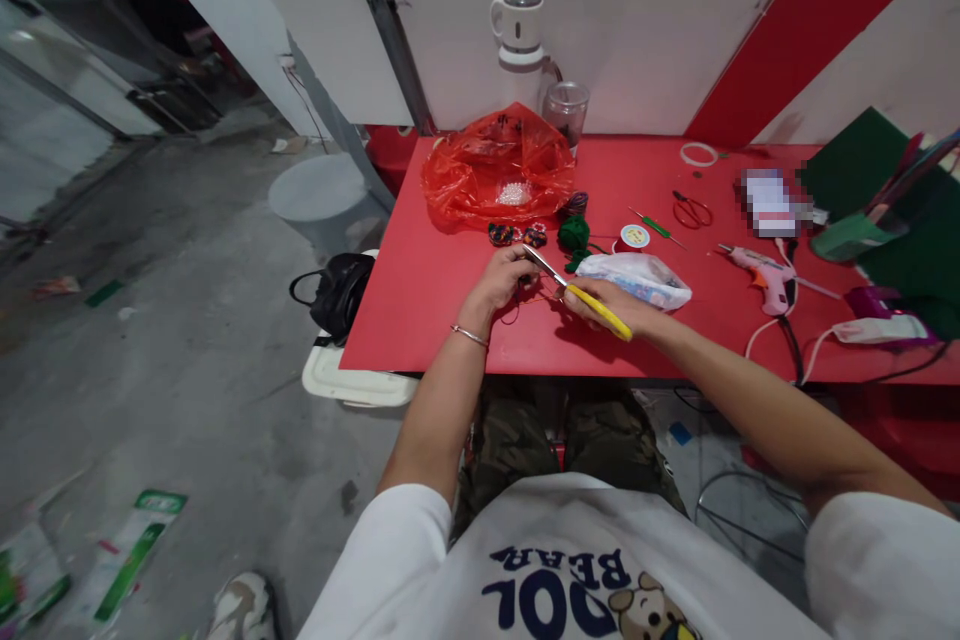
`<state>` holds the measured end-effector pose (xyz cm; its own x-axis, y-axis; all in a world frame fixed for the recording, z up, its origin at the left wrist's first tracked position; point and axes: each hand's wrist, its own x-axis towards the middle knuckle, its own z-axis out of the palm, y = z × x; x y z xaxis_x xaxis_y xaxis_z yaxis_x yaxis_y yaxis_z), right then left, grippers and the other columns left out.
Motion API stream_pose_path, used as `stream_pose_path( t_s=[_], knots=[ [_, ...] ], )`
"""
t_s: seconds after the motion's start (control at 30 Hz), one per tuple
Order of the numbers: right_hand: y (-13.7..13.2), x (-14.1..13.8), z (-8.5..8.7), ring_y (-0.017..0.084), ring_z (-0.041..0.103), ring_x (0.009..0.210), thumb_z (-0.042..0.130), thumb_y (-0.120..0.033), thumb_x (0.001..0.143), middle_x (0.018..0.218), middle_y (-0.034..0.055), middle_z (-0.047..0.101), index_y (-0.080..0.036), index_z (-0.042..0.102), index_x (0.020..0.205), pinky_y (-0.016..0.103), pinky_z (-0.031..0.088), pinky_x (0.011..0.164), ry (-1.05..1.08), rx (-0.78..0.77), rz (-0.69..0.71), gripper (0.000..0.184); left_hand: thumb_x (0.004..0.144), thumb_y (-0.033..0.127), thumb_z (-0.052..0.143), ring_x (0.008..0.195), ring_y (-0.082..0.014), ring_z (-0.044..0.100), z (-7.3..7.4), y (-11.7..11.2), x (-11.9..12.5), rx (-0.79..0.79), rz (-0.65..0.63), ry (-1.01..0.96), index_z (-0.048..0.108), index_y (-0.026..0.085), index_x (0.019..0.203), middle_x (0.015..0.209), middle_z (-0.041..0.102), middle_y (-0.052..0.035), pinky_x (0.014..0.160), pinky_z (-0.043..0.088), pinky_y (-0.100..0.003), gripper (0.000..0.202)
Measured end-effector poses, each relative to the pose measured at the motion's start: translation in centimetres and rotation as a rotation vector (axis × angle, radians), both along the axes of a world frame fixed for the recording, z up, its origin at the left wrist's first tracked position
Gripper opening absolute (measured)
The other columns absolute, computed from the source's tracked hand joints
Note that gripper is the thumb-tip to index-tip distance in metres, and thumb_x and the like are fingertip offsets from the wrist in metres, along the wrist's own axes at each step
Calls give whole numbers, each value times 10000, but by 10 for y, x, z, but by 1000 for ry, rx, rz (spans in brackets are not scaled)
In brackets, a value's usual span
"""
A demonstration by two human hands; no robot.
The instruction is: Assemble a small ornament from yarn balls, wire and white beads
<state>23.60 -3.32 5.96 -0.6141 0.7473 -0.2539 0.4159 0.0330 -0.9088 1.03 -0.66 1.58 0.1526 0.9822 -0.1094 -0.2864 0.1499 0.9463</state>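
Evidently the work sits close to the near edge of the red table (420, 320), where both hands meet without stretching. The right hand (606, 304) is wrapped around the yellow-handled scissors (546, 266), whose metal blades slant toward the left hand (504, 280), probably so that the tips come right to the pinched spot. The left fingertips are drawn together, seemingly on the thin red thread (510, 318) that trails over the tabletop between and below the hands, though blur and the small size make the exact grip uncertain. Materials ring the far side, presumably to stay within easy reach: the red plastic bag (469, 170) with pale beads (514, 192), two beaded pieces (504, 235) in front of it, green yarn (574, 235), the thread spool (634, 238) and the white plastic bag (637, 280). The pink glue gun (772, 282) lies well off to the right, likely because its cord runs that way. As for writing, the spool's round label and the white bag's bluish print are too small to read; the white shirt (555, 545) shows "BEAR" and "OOL", upside down, beside a cartoon bear.
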Motion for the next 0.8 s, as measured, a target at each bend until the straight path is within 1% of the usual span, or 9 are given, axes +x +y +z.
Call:
stream_pose_path(
  t_s=[0.13,0.3,0.4,0.5,0.57,0.7,0.8],
  knots=[
    [-1,-1,0,111,485,548,670,-737,875,713,-24,558,-207,652,939,263,387,506,-2,48,-9,534,627,152,695,484,-97,496,4,0,0,-33,9,-20,662,169,750,562,579,18,503,367,-237,128],
    [2,-2,-2,125,517,569,644,-738,891,740,-13,593,-209,631,974,273,417,532,-20,67,20,536,624,127,689,496,-80,496,10,-1,1,-42,23,-16,708,152,768,610,606,15,530,403,-240,148],
    [4,-3,-1,131,525,579,646,-751,882,740,-3,613,-209,635,958,274,405,537,-40,86,22,547,619,132,689,489,-93,502,9,-1,1,-52,36,-21,744,135,775,578,603,4,502,381,-240,166],
    [2,-4,2,132,509,582,636,-779,872,728,11,627,-205,646,901,276,379,539,-57,101,6,575,612,140,692,464,-103,495,7,0,2,-68,47,-29,762,115,763,537,592,-8,470,349,-238,168],
    [1,-4,4,136,504,598,638,-792,862,732,21,640,-201,647,876,281,376,554,-69,121,-2,591,615,139,686,453,-99,490,5,1,2,-73,50,-19,768,112,751,526,592,-11,464,337,-231,161],
    [0,-4,5,159,534,662,661,-779,855,755,30,655,-205,660,895,289,391,599,-113,191,0,575,622,131,677,445,-90,485,4,1,3,-72,64,3,775,113,740,520,604,-12,471,331,-218,154],
    [-1,-4,5,154,517,640,644,-795,860,730,32,637,-200,663,868,289,372,580,-103,185,-11,595,628,127,675,432,-89,474,5,1,3,-85,69,8,777,109,740,515,598,-12,467,328,-222,152]
  ],
)
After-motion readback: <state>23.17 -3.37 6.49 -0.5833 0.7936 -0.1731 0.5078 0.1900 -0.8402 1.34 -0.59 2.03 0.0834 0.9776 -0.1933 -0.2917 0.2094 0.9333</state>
